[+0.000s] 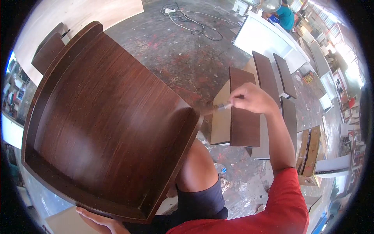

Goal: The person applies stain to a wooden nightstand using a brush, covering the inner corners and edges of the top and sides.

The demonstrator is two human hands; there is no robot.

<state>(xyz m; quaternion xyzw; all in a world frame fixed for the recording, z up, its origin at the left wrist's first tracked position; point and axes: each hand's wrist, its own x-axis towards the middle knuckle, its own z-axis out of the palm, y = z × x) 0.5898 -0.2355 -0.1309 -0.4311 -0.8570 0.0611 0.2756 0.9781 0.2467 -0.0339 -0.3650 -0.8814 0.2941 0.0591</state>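
Observation:
A large dark brown wood-grain panel (105, 113) with raised rims is tilted in front of me, over my bare knee. My left hand (102, 223) holds its near lower edge from beneath, with part of the fingers hidden under the rim. Pinched in my right hand (252, 99) is a paintbrush (223, 106). Its bristles, slightly blurred, are at the panel's right corner, where the side rim ends; whether they touch it I cannot tell.
Several brown boards (245, 124) lie on pale supports to the right. A wooden crate (309, 152) stands beyond my right arm. Cables and a power strip (169, 10) lie on the stained floor. Another person (286, 18) is near a white cabinet (265, 37). A smaller brown piece (48, 52) leans behind the panel.

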